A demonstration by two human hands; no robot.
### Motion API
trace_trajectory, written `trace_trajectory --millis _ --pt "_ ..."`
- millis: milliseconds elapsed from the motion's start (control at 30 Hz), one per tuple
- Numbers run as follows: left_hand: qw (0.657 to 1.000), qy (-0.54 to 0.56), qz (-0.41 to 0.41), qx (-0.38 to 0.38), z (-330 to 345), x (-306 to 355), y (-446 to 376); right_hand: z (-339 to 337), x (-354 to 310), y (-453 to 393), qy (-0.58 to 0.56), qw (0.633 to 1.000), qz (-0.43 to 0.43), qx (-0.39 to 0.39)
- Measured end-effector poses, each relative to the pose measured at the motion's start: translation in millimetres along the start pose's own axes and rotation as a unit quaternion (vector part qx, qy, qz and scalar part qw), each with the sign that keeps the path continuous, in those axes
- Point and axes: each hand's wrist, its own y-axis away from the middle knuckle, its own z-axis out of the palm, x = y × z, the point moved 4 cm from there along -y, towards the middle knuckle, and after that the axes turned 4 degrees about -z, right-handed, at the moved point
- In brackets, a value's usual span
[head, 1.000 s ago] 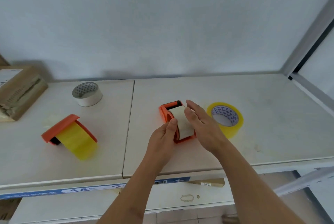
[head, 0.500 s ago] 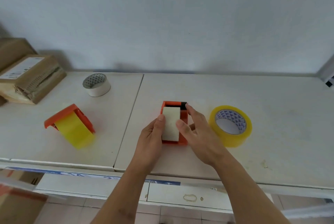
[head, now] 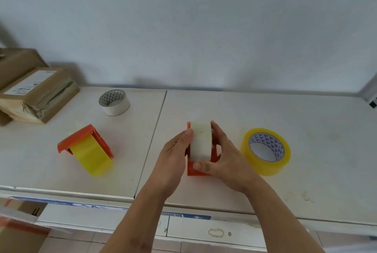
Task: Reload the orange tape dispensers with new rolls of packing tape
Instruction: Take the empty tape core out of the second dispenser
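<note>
My left hand (head: 175, 156) clamps the left side of the orange dispenser (head: 199, 169), thumb tip on the edge of the white roll (head: 201, 141) seated in it. My right hand (head: 222, 161) grips the other side: fingers over the far top of the roll, thumb pressed on the orange base just under it. Both hands closed on the same unit, neither free.

Change vs half a second ago: the dispenser lay flatter on the table (head: 285, 120) with the roll face up at me. Now it's tipped up, roll standing taller, orange base toward me (camera also shifted, so part of that could be viewpoint). My read: the roll is in the frame and I'm pressing or turning it home, not yet threading the tape end. Can't see a loose tape end.

Orientation: the roll's strip face looks up and toward me; its long run goes away from me, toward the wall. Roll axis runs left-right, between my palms.

Relative to this dispenser: yellow spare roll (head: 265, 151) lies flat just to its right, hole up. Second orange dispenser (head: 85, 146) with yellow tape sits well left, looks loaded already. White roll (head: 114, 101) is further back-left, cardboard boxes (head: 36, 93) beyond that.
</note>
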Motion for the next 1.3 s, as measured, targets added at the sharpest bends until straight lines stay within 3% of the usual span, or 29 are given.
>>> trace_trajectory --millis 400,767,933,1033,1300 --pt "0.999 -0.014 0.035 0.022 1.6 7.5 -4.3 -12.6 -12.7 -10.9 -0.049 0.999 0.001 -0.004" --pt "0.995 -0.018 -0.002 0.097 2.8 6.6 -8.4 -34.8 -8.6 -25.9 -0.174 0.982 0.068 0.025" --pt "0.994 -0.040 0.004 0.103 0.9 4.2 -6.0 -52.4 -24.6 -53.8 -0.115 0.988 0.059 0.090" --pt "0.994 -0.047 -0.002 0.101 0.0 1.8 -5.1 -60.9 -22.9 -78.4 -0.013 0.987 0.083 0.138" --pt "0.995 -0.042 -0.004 0.090 0.3 -3.4 -9.6 -60.6 -2.4 -132.3 0.238 0.956 0.109 0.135"
